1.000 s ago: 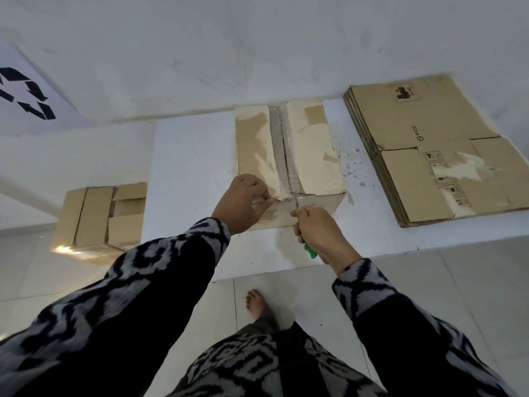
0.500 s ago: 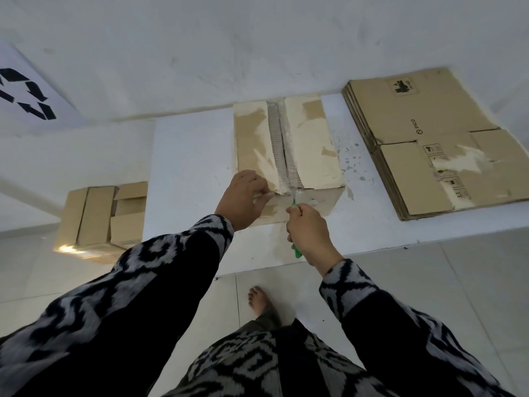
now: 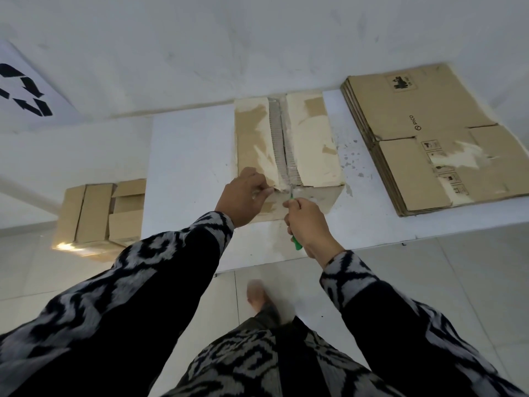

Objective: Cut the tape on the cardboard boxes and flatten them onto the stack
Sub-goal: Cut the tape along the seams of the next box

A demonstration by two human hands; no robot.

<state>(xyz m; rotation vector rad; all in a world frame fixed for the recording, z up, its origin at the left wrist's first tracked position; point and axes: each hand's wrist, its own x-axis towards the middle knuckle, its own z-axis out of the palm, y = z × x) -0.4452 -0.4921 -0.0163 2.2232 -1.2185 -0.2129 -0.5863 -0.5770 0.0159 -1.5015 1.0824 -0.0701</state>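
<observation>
A cardboard box (image 3: 312, 144) with torn, pale top flaps stands on the white table (image 3: 189, 156); its centre seam runs away from me. My left hand (image 3: 243, 196) grips the near edge of the left flap. My right hand (image 3: 307, 224) holds a green-handled cutter (image 3: 296, 244), its blade tip at the near end of the seam. A stack of flattened boxes (image 3: 423, 133) lies on the table to the right.
More cardboard boxes (image 3: 106, 210) sit on the floor left of the table. A recycling sign (image 3: 23, 93) hangs on the white wall at far left. My bare foot (image 3: 257, 293) stands on the tiled floor below the table's front edge.
My right hand has shifted slightly toward the box, bringing the cutter's blade up to the near end of the seam. My left hand keeps its hold on the flap edge.
</observation>
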